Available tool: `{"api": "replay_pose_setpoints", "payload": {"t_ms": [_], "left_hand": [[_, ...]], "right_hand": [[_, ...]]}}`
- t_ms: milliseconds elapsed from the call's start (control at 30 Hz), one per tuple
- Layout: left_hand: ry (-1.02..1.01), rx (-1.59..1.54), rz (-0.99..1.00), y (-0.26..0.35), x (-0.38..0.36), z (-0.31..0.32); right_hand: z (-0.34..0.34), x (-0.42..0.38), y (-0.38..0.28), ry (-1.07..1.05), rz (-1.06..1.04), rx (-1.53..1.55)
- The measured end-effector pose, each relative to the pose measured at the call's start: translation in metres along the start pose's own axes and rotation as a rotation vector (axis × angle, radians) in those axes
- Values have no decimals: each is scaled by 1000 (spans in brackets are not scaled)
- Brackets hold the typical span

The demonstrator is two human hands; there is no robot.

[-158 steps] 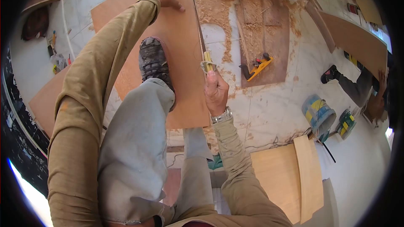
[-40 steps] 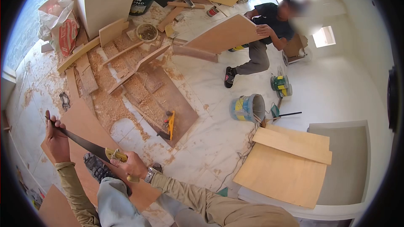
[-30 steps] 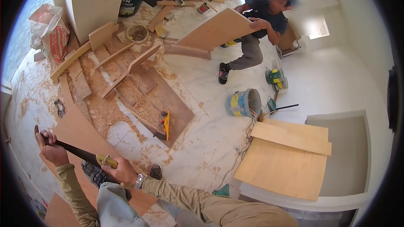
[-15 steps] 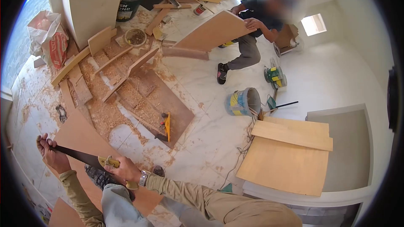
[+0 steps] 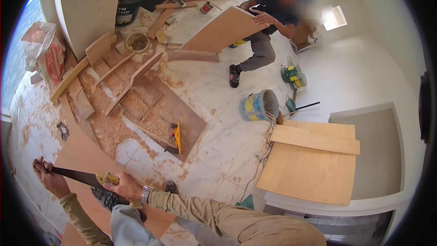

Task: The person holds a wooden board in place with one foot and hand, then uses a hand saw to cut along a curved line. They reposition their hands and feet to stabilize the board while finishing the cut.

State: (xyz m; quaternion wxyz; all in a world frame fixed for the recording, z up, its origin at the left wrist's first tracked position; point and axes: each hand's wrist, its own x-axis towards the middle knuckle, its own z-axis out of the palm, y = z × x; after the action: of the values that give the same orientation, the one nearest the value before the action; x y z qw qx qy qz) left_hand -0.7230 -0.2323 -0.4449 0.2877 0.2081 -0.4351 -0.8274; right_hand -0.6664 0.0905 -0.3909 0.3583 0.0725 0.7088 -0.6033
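A handsaw [image 5: 78, 175] stretches between my two hands, its dark blade running left from a yellowish handle. My right hand [image 5: 126, 187], with a metal watch at the wrist, is closed around that handle. At the blade's far tip my left hand [image 5: 51, 181] has its fingers curled closed on the end. Below the saw, a brown plywood sheet [image 5: 84, 148] lies on the floor, and my shoe [image 5: 109, 197] rests on it. Part of the sheet is hidden by my arms and legs.
Wood shavings and boards surround a brown panel [image 5: 182, 109] carrying a yellow-orange tool [image 5: 177, 137]. A co-worker [image 5: 261, 41] holds a tilted board [image 5: 223, 32]. A blue bucket [image 5: 255, 106], a cable and light plywood sheets [image 5: 309, 168] are at right; a sack [image 5: 43, 52] stands at left.
My hands and the saw have shifted slightly left in view, still together. The whole scene has slid a little left and up. The co-worker's hand on the board has its fingers more spread.
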Motion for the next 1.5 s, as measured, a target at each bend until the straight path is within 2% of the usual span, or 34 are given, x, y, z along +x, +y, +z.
{"api": "replay_pose_setpoints", "payload": {"t_ms": [67,167,267,333,433,467,500,533,567,600,633,667,700,767,867,967,1067,1167,1200,1300,1333,1367,1400,1500], "left_hand": [[-9,-26,-75,1,4,-3],[-69,-110,-81,-11,2,-18],[-74,-31,7,-26,6,-46],[-84,-54,-120,-24,10,-41],[-194,-105,-315,-17,6,-33],[-260,26,-387,-20,16,-58],[-297,298,-332,2,-10,-12],[-246,707,-274,16,-26,22],[-380,852,-66,4,-26,1],[-644,1314,222,16,-26,16],[-834,1557,305,20,-30,21],[-886,1697,245,18,-36,24],[-947,1621,228,11,-31,21],[-1008,1619,359,-4,-25,14],[-1142,1597,214,-25,-15,12],[-948,1696,80,-47,-26,16],[-1030,1632,235,-50,-35,10],[-915,1736,232,-60,-36,16],[-931,1742,234,-59,-35,20],[-919,1809,234,-55,-32,26],[-895,1853,230,-57,-31,29],[-864,1894,247,-57,-24,35],[-962,1886,94,-51,-15,41],[-1048,1754,863,-65,9,14]], "right_hand": [[-1,4,5,-20,12,1],[-4,4,6,-4,10,-7],[-1,1,6,45,28,-22],[-3,-2,-1,59,28,-58],[-17,2,9,-76,-63,-43],[-25,1,19,-69,-169,-31],[-39,-7,4,-61,-118,-105],[-44,-9,5,-22,-217,8],[-57,-15,-10,-13,-181,-185],[-63,-15,-11,14,-189,-217],[-70,-14,-10,36,-197,-317],[-73,-13,-4,43,-226,-263],[-79,-11,-4,44,-259,-348],[-81,-6,6,59,-273,-362],[-79,-4,7,129,-206,-435],[-65,-4,-2,231,-198,-675],[-88,1,9,157,-210,-522],[-70,-1,14,319,-304,-646],[-75,1,5,269,-200,-676],[-75,3,-3,301,-221,-726],[-67,6,4,358,-307,-697],[-72,6,-1,308,-297,-684],[-80,7,-10,257,-293,-674],[-92,11,6,112,-166,-484]]}}
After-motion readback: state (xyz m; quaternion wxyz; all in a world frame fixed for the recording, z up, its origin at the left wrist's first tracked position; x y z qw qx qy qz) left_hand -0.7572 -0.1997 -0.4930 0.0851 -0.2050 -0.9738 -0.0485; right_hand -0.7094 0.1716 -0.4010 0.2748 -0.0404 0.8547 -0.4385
